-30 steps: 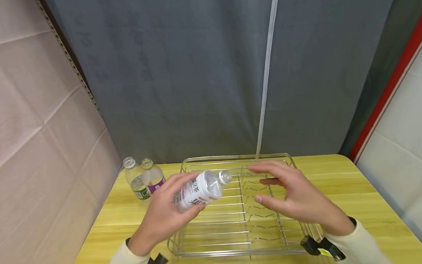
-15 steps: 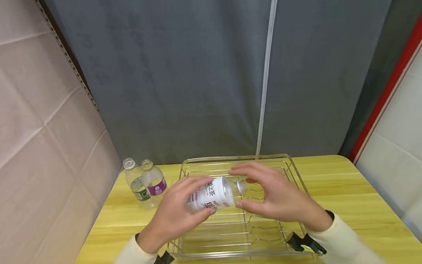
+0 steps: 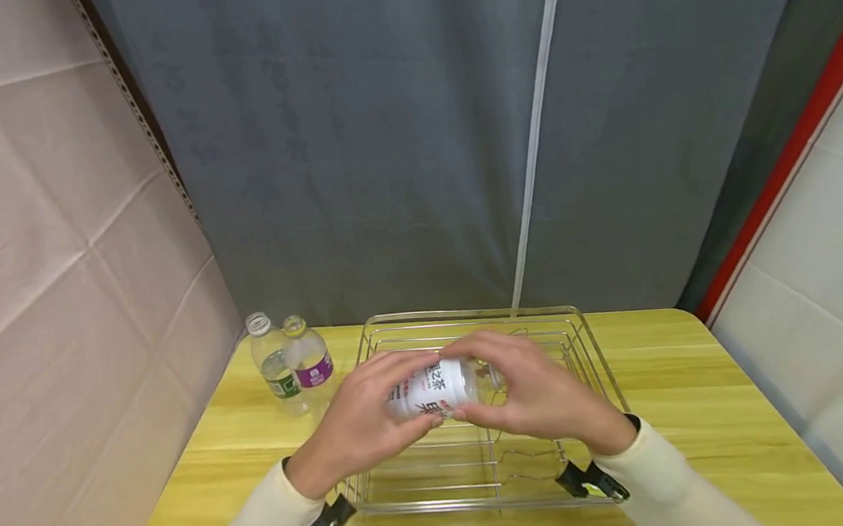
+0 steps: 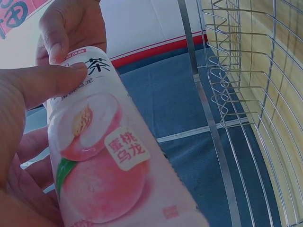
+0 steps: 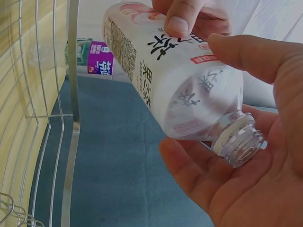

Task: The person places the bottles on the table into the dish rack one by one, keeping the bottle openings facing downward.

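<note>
Peach-labelled bottle is what I have before me on the head view, held on its side above the middle of the rack, its top pointing toward the right hand. Largest on my screen is the grey curtain, which hangs behind everything, exactly as it did a second ago. Beneath it spreads the yellow wooden table, and the wire rack sits on that in the same spot as before. Both hands, though, have changed place. I see the left hand curled round the body of the bottle, and it has carried it a little rightward since the earlier frame. The right hand was well apart then, fingers spread over the rack; now it has closed in and wraps the top end, and my right wrist view shows its thumb on the label and a fingertip at the shoulder. Beyond the left hand, the green-labelled bottle and the purple-labelled bottle stand upright side by side on the table, unmoved. Smallest of all, the clear threaded neck lies within the cupped right palm; whether it touches the skin I cannot tell.
</note>
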Demonstrator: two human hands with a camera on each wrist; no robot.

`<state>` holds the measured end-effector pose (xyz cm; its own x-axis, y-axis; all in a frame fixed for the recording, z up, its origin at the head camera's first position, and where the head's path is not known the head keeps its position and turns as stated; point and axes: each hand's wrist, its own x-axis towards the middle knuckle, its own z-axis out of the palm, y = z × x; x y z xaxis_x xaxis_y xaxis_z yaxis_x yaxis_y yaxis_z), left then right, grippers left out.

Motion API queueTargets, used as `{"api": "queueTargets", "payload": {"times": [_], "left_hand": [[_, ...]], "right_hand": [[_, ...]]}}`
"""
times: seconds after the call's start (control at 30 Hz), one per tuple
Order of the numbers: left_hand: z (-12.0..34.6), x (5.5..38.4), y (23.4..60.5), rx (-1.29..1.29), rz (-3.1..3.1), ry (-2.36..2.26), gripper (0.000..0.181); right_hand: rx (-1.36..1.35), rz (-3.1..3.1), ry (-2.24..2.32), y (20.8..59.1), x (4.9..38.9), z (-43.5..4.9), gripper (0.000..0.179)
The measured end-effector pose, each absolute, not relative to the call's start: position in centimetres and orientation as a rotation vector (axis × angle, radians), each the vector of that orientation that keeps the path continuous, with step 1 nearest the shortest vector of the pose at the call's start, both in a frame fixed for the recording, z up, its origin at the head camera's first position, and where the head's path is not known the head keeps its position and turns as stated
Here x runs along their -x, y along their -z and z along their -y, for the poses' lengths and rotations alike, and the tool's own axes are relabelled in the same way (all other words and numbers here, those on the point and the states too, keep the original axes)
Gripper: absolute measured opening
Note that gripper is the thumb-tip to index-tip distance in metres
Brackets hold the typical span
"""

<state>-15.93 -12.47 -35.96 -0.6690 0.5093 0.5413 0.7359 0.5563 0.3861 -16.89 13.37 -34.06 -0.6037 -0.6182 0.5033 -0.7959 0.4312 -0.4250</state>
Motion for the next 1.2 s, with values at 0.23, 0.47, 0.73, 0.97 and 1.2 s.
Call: {"api": "queueTargets", "payload": {"times": [0.23, 0.47, 0.73, 0.97, 1.2], "left_hand": [[12.4, 16.0, 35.9, 1.011, 2.434, 0.844, 0.075], [12.4, 16.1, 35.7, 0.989, 2.442, 0.837, 0.073], [13.0, 16.1, 35.0, 0.873, 2.479, 0.944, 0.075], [13.9, 16.3, 34.9, 0.78, 2.413, 1.17, 0.074], [14.5, 16.8, 35.6, 0.637, 2.268, 1.59, 0.065]], "right_hand": [[-1.19, 2.442, -0.949, 34.1, 16.8, -13.2, 0.057], [-1.168, 2.422, -0.968, 34.2, 16.8, -13.4, 0.054], [-1.107, 2.403, -0.985, 34.4, 16.4, -14.1, 0.055], [-1.052, 2.364, -1.118, 34.5, 16.2, -14.8, 0.054], [-0.935, 2.319, -1.237, 35.1, 16.1, -15.3, 0.047]]}}
